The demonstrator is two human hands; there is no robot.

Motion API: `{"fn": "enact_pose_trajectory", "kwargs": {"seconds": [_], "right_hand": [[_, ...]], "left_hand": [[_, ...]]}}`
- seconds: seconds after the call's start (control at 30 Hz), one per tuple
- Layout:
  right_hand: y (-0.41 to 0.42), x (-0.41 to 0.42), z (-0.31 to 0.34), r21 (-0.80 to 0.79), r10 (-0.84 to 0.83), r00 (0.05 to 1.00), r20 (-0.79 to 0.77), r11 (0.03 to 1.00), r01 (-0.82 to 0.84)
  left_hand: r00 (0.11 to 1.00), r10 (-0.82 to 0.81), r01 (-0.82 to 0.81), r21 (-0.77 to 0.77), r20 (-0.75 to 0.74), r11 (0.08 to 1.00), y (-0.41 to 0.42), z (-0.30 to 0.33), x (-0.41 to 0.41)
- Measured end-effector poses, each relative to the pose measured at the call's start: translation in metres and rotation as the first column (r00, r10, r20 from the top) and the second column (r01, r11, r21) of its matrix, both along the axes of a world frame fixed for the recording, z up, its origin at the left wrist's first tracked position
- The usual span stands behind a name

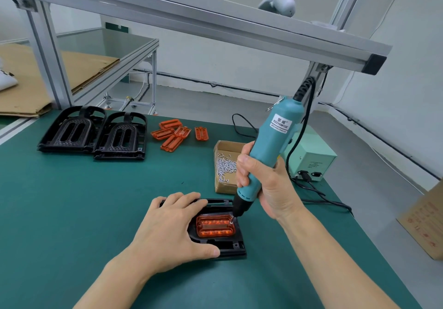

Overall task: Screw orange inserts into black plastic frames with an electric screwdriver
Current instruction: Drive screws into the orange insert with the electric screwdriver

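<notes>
On the green desk, close to the person, lies a black plastic frame with an orange insert seated in its recess. The left hand lies flat on the frame's left part, fingers straight and slightly spread along the far edge, thumb stretched along the near edge; the insert sits just to the right of those fingers, uncovered. The right hand grips the teal electric screwdriver, fingers curled round its barrel, the tool tilted with its bit down on the insert's far right corner.

Behind the right hand stands an open cardboard box of small silver screws. Further back, five loose orange inserts lie together, and two stacks of black frames lie side by side at the far left. A pale green power unit stands to the right, its black cable trailing across the desk.
</notes>
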State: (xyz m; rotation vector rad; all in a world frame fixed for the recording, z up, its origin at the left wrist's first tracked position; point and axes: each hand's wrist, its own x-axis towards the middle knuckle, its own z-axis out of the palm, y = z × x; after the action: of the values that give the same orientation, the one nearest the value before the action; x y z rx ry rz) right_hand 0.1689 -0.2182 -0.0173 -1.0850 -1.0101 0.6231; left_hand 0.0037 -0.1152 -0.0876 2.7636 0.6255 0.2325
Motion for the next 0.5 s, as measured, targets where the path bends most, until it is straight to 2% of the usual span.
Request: {"fn": "enact_pose_trajectory", "kwargs": {"seconds": [0.3,0.5], "right_hand": [[0.0017,-0.0069,-0.0011,-0.052,0.095,0.988,0.124,0.995,-0.089],[0.0038,-0.0056,0.0047,-0.077,0.144,0.988,0.052,0.987,-0.14]], "left_hand": [[0.999,-0.047,0.046,-0.05,-0.007,0.998,-0.0008,0.0035,-0.0022],[0.998,-0.057,0.054,-0.071,-0.032,0.996,0.0004,0.0028,-0.0023]]}}
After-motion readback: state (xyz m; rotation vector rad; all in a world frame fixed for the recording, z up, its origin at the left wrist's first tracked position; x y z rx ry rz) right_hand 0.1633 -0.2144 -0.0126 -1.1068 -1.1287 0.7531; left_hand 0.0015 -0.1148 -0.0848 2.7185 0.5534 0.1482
